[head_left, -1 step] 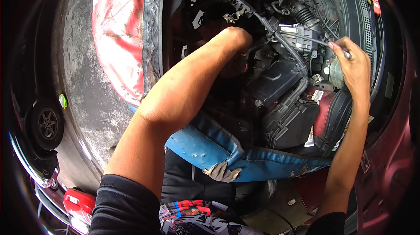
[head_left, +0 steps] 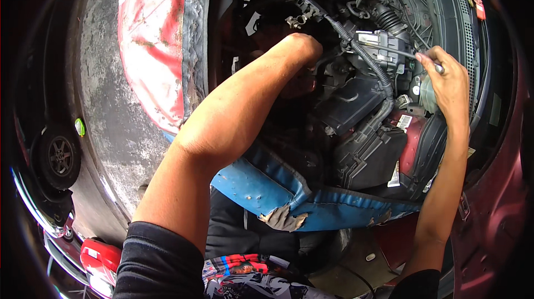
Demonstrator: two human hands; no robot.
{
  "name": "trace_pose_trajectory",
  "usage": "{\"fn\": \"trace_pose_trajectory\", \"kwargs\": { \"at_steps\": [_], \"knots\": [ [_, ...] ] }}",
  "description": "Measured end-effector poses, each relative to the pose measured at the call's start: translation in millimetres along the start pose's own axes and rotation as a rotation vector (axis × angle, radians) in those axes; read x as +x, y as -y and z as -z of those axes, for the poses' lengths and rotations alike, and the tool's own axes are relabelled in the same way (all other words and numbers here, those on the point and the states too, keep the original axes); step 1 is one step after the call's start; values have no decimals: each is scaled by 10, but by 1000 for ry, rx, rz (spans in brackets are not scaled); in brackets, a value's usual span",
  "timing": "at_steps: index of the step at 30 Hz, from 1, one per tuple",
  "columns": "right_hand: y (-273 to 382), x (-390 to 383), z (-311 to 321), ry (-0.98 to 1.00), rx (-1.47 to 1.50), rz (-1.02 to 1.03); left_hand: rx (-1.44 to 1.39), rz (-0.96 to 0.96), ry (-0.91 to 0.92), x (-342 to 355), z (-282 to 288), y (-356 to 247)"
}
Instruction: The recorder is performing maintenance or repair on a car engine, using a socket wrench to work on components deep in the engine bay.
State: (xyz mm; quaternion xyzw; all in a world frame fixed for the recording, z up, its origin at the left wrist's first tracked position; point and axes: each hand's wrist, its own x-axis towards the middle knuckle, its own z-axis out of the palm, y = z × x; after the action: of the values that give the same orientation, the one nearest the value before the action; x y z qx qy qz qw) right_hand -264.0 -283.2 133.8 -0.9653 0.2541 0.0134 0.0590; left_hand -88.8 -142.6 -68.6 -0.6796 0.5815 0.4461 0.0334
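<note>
My right hand [head_left: 449, 79] is closed around the end of a long, thin metal rod-shaped tool [head_left: 397, 51]. The rod reaches left across a ribbed black hose [head_left: 367, 57] and a grey-black ribbed housing [head_left: 386, 48] in the engine bay; what lies at its far end is hard to make out. My left hand [head_left: 305, 48] reaches down into the dark front of the bay, and its fingers are hidden behind the wrist. Just above that hand sits a metal cable clamp [head_left: 297, 21] on the end of a wiring loom. A black box-shaped cover [head_left: 351, 104] lies between my two arms.
A torn blue cover [head_left: 256, 185] drapes the near fender, and a red-and-white cover [head_left: 153, 43] the front edge. A black fuse-box-like case [head_left: 370, 160] stands near my right forearm. A parked car's wheel [head_left: 60, 158] and a red object [head_left: 100, 255] are at far left.
</note>
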Motion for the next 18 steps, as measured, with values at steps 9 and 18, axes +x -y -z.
{"fn": "trace_pose_trajectory", "kwargs": {
  "at_steps": [9,18],
  "knots": [
    [55,134,-131,91,31,49,-4,16,-56,11,-44,9],
    [100,367,-68,123,-249,628,-8,7,-60,15,-56,-23]
  ]
}}
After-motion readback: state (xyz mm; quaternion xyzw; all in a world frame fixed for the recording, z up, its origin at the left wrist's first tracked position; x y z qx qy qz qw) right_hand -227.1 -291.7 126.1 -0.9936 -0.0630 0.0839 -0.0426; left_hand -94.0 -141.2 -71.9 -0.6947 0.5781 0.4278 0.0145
